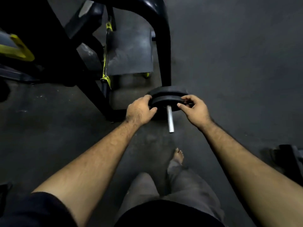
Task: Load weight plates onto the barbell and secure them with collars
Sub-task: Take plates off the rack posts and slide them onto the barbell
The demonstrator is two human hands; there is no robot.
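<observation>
Two black weight plates point(167, 94) sit side by side on the barbell, whose bare silver sleeve end point(170, 119) sticks out toward me. My left hand point(140, 110) grips the left rim of the nearer plate, thumb on its face. My right hand point(194, 108) grips the right rim of the same plate, its fingers curled over the edge. No collar shows on the sleeve. The rest of the bar is hidden behind the plates.
A dark gym machine frame point(161, 46) with yellow parts point(105, 66) stands right behind the plates and to the left. Dark rubber floor point(237, 63) spreads to the right. My bare foot point(177, 157) is below the sleeve. A dark object point(287, 157) lies at the right edge.
</observation>
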